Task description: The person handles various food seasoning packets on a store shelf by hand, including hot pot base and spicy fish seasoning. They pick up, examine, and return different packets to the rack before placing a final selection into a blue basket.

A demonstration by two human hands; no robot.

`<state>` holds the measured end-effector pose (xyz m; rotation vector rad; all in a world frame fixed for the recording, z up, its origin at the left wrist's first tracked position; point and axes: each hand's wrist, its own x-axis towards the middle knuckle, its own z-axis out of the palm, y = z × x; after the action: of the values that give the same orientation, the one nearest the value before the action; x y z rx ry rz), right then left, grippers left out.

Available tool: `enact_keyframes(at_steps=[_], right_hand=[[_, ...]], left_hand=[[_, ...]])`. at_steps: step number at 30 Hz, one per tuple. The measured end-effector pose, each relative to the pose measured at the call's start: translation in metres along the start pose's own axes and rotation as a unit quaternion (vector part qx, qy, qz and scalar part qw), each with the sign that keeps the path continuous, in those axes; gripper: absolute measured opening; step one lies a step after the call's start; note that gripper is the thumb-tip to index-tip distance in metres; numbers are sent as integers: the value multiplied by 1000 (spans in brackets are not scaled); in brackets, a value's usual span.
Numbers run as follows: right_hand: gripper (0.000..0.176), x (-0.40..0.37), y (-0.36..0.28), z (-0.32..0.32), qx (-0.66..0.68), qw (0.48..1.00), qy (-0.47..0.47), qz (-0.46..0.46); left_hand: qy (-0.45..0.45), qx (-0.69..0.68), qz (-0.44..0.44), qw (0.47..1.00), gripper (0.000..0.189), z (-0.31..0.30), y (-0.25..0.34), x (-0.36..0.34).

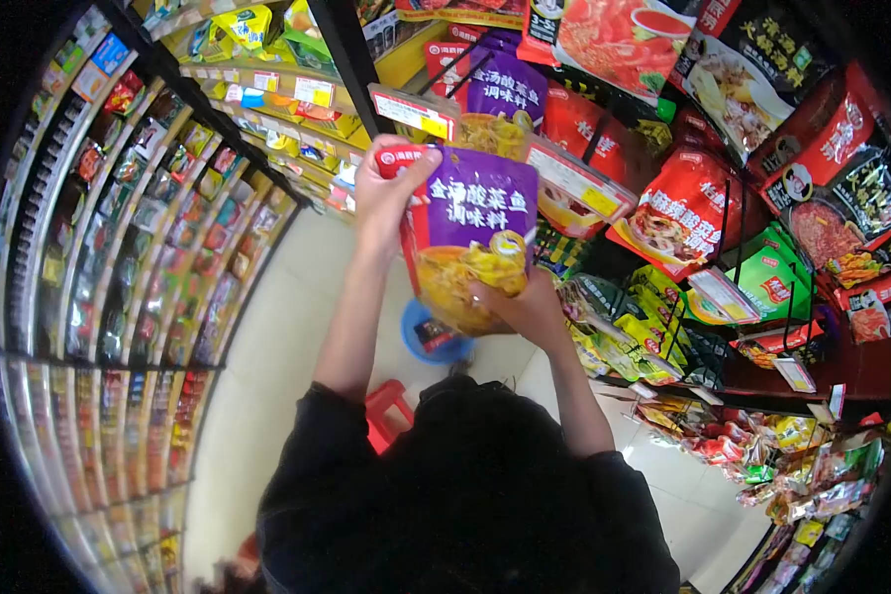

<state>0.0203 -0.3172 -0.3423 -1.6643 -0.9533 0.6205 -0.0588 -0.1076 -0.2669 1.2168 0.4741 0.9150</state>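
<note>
The purple-and-red seasoning pouch (475,223) is held up before the hanging display (653,188); the left hand (386,193) pinches its top corner between fingers; the right hand's (520,309) fingers press its lower edge.

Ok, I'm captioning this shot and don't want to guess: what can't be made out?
All in the head view:
Purple pouch: its back, turned away.
Left hand: most fingers, behind the pouch.
Blue basin: its upper part, behind the pouch.
Red object: its lower part, behind dark clothing.
Far-left packets: labels too small and blurred.
</note>
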Motion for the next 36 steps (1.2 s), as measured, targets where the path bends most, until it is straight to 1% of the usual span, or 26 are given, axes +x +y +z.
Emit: enact_keyframes(at_steps=[1, 2, 6, 7, 10, 13, 14, 17, 22, 25, 28, 30, 31, 33, 34, 36], right_hand=[[50, 12, -3, 6, -1, 1000, -3, -4], [50, 22, -7, 12, 5, 1000, 12, -12], [51, 46, -11, 35, 35, 997, 69, -26], [52, 49, -10, 39, 43, 995, 85, -25], [52, 54, -6, 42, -3, 996, 85, 5], [52, 58, -18, 43, -15, 995, 102, 5], [52, 60, -19, 44, -6, 994, 110, 6], [51, 62, -16, 49, 5, 991, 134, 11], [49, 67, -13, 49, -13, 987, 162, 15], [48, 67, -14, 51, -49, 984, 169, 33], [48, 62, -22, 52, -32, 984, 175, 17], [48, 60, -25, 52, -32, 984, 174, 22], [48, 59, -27, 52, -31, 984, 174, 24], [48, 56, -32, 53, -74, 980, 182, 20], [48, 55, -35, 52, -97, 978, 186, 17], [49, 57, -31, 52, -80, 980, 180, 10]], left_hand=[[-4, 7, 10, 1000, 28, -5, 4, 11], [-10, -4, 17, 1000, 31, -7, 7, 19], [-10, 26, 66, 997, 35, -9, 6, 39], [-3, 5, 67, 998, 35, -10, 4, 43], [17, -55, 72, 996, 35, -7, -1, 47], [25, -126, 92, 988, 35, -2, -10, 54], [2, -131, 89, 987, 37, -3, -12, 58], [-20, -148, 133, 980, 36, -2, -29, 69], [-45, -150, 104, 982, 44, -1, -26, 72], [-53, -147, 105, 982, 45, -3, -24, 73], [-74, -152, 103, 980, 45, -7, -30, 74], [-84, -152, 97, 980, 46, -9, -35, 76], [-91, -160, 87, 979, 46, -9, -35, 76], [-104, -179, 72, 976, 45, -7, -31, 75], [-101, -171, 48, 979, 43, -6, -28, 75], [-109, -170, 28, 979, 41, -6, -25, 78]])
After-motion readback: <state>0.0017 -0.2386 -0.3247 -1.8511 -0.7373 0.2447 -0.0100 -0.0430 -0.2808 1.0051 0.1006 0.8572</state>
